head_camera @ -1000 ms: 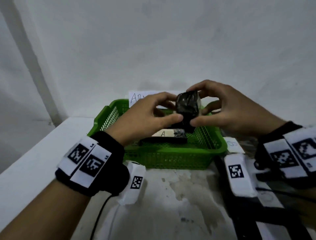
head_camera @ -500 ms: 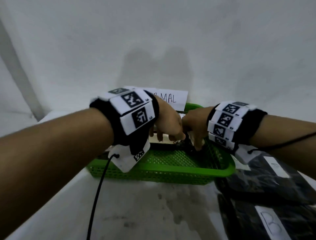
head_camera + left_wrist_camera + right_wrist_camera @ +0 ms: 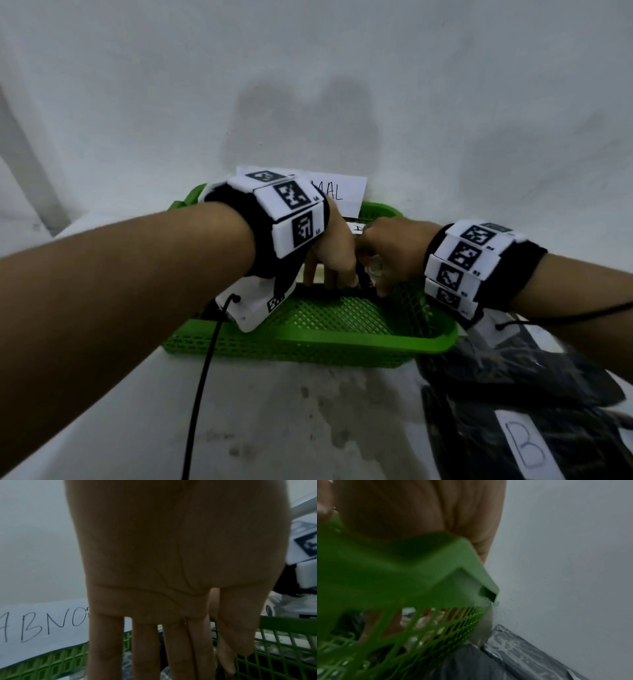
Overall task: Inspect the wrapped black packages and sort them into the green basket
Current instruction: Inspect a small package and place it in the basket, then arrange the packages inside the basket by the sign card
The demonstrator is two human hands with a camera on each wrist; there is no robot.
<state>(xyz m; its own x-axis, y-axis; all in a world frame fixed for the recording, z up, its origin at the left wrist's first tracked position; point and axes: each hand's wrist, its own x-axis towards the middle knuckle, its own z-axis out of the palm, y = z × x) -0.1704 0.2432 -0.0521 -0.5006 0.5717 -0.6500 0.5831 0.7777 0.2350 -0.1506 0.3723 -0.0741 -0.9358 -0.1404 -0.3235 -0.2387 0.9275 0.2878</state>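
The green basket (image 3: 308, 342) stands against the wall, and both my hands reach down into its back right part. A small black wrapped package (image 3: 363, 274) shows as a dark sliver between them. My left hand (image 3: 329, 281) hangs beside it with fingers straight down; in the left wrist view the left hand (image 3: 171, 655) has its fingertips on shiny black wrap (image 3: 127, 660) inside the basket (image 3: 283, 642). My right hand (image 3: 380, 287) curls its fingers down round the package. In the right wrist view the basket's rim (image 3: 402, 568) hides most of the right hand (image 3: 419, 507).
A paper sign (image 3: 342, 192) reading ABNORMAL leans on the wall behind the basket. Flat black wrapped packages (image 3: 513, 359) lie on the table right of the basket, the nearest with a white label B (image 3: 524, 448). A cable (image 3: 202, 394) hangs from my left wrist.
A second ago both hands held the package up above the basket. They have since lowered it into the basket's back right part, and my head has come closer.
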